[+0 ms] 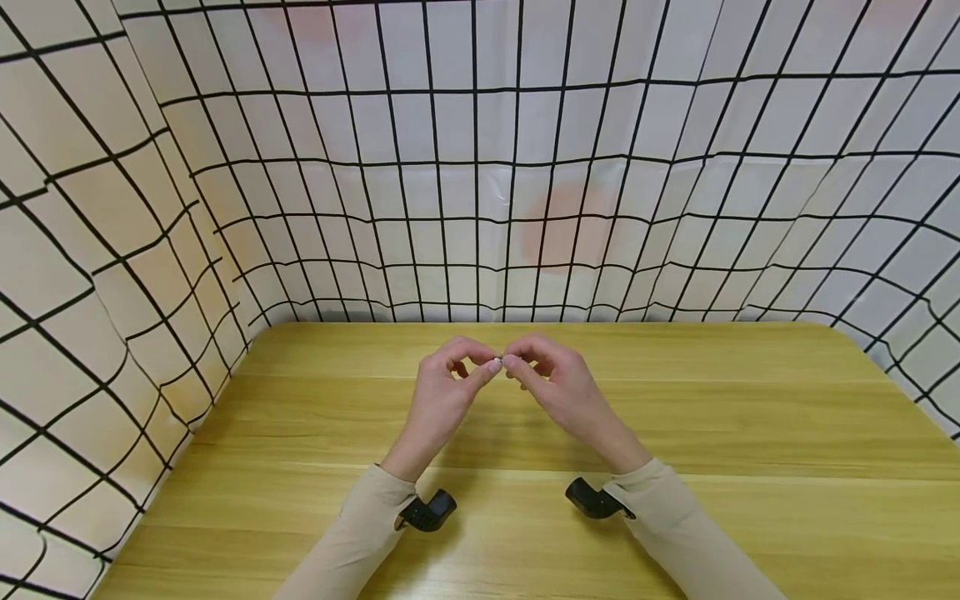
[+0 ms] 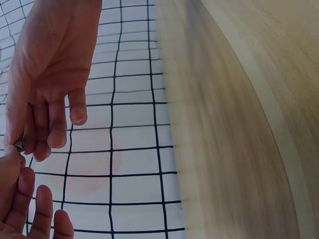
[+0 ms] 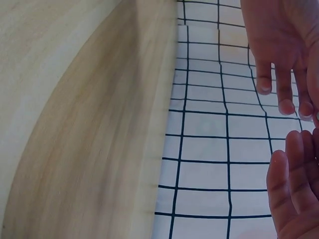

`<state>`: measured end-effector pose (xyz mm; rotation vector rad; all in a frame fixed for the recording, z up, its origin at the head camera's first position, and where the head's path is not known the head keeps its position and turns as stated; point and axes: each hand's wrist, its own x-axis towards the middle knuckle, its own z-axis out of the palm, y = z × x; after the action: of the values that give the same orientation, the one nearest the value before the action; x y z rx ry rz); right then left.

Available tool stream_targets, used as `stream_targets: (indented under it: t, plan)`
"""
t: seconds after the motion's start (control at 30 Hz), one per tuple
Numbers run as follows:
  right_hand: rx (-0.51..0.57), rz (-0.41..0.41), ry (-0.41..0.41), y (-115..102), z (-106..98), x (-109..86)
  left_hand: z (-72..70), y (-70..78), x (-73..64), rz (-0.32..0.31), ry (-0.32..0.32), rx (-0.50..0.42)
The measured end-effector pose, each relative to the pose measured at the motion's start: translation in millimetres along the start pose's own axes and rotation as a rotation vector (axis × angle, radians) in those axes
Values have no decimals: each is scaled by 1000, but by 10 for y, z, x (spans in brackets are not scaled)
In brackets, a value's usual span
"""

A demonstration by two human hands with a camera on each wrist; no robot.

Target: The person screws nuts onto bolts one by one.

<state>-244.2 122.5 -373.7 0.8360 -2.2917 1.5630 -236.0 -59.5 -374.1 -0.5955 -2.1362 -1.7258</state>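
Above the table, my left hand point(image 1: 441, 392) and right hand point(image 1: 558, 385) meet at the fingertips. Between them is a tiny, shiny metallic piece point(image 1: 497, 359), mostly covered by the fingers, so its exact kind cannot be made out. The thumb and index finger of each hand pinch it from opposite sides. In the left wrist view a dark, glinting bit of the metallic piece point(image 2: 19, 145) shows at the far left. The other fingers of both hands are loosely bent and hold nothing.
A wood-grain table point(image 1: 712, 417) lies under both hands. Behind it and to the left stands white sheeting with a black grid point(image 1: 450, 192). Black curved devices sit at the left wrist point(image 1: 429, 512) and the right wrist point(image 1: 592, 499), beside beige sleeves.
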Motion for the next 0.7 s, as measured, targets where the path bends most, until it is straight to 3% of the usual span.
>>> stream_targets:
  t: [0.4, 0.47, 0.53, 0.7]
  plan:
    - [18, 107, 5, -26, 4, -18, 11, 22, -13, -13, 15, -3]
    - [-10, 87, -4, -28, -14, -15, 13, 30, -9, -27, 23, -5]
    - [-40, 48, -10, -33, -32, -9, -1, 131, -16, -34, 24, -6]
    - [-84, -66, -3, -29, -43, 5, -7, 134, -6, -31, 23, -11]
